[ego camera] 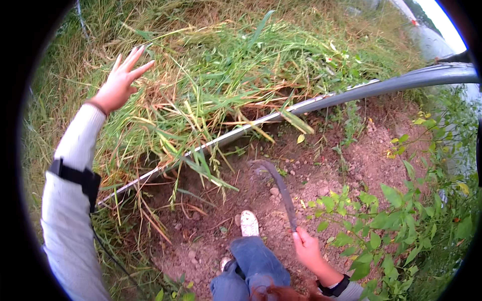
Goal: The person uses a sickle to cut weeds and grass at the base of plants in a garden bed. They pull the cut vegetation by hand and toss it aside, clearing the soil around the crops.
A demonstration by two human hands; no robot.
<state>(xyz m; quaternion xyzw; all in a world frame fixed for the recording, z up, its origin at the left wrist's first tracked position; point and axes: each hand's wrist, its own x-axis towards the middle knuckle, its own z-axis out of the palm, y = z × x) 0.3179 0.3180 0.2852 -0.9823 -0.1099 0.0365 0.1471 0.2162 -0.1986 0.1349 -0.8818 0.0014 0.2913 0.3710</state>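
Observation:
My right hand [309, 249] grips the handle end of a sickle [280, 184], and most of the handle is hidden in the fist. The curved dark blade points away from me over the bare soil, its tip bending to the left. My left hand [119, 81] is stretched out at the upper left with fingers spread, holding nothing. Near it lies a heap of cut green and straw-coloured grass [211, 82]. Whether the fingers touch any stems I cannot tell.
A grey metal pipe [339, 93] runs slantwise between grass and reddish stony soil [331, 169]. Some stems hang over it. A leafy green plant [376, 222] stands at the right. Translucent sheeting [429, 41] shows at the upper right. My shoe [249, 223] rests on the soil.

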